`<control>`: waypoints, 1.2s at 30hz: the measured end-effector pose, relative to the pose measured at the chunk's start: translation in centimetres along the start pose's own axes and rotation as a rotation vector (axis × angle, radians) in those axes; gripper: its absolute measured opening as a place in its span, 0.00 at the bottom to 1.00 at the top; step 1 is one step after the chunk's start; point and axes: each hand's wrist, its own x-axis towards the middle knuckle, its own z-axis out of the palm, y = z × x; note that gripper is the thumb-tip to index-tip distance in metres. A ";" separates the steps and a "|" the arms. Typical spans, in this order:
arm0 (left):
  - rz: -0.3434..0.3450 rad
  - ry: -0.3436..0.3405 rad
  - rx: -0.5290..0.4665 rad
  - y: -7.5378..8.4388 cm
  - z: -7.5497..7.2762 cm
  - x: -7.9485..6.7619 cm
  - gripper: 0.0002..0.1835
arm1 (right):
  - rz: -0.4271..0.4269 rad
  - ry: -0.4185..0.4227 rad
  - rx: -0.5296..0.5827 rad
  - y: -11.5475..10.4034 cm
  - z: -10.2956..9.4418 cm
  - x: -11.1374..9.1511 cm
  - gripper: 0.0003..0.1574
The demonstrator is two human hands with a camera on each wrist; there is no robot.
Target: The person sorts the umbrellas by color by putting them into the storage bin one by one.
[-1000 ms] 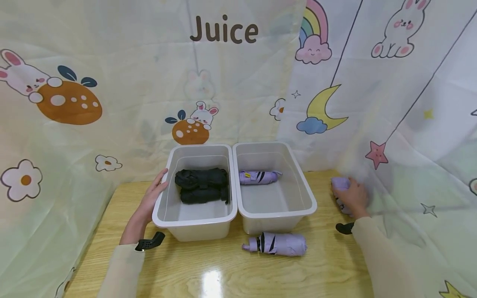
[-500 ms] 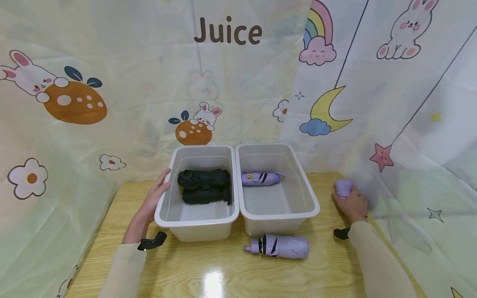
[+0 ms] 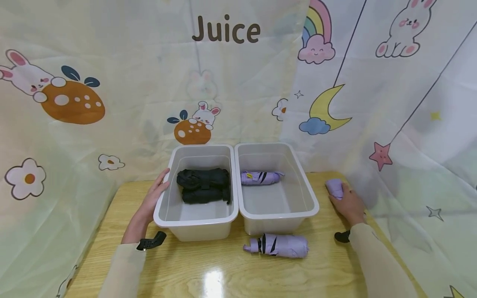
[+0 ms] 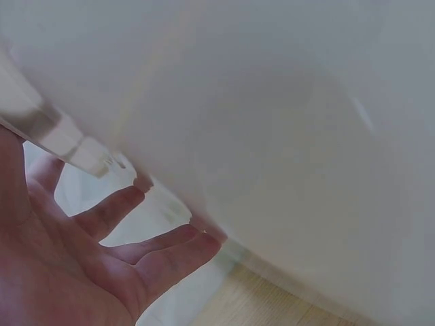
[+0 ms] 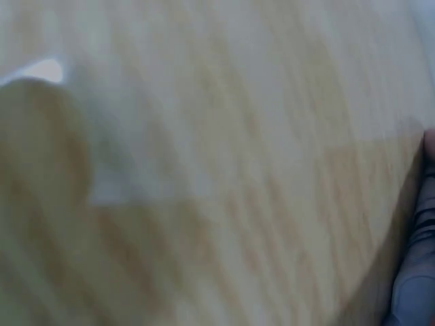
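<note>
In the head view my right hand grips a folded purple umbrella at the table's right side. The hand covers much of it. A strip of that umbrella shows at the right edge of the right wrist view. My left hand rests against the outer side of the left bin, fingers fairly straight; the left wrist view has the fingertips touching its wall. Black folded umbrellas lie in that bin. Another purple umbrella lies in the right bin, and one more purple umbrella lies in front.
Both light grey bins stand side by side on the wooden table. A printed curtain hangs close behind them and along both sides. My right hand is near the right-hand curtain.
My right hand, holding the purple umbrella, has shifted slightly left from the curtain over the last half second. The left hand and the bins keep their places.
</note>
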 end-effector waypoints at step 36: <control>0.013 -0.005 0.007 0.0 -0.1 0.0 0.32 | -0.426 -0.007 0.182 -9.0 -11.0 2.6 0.51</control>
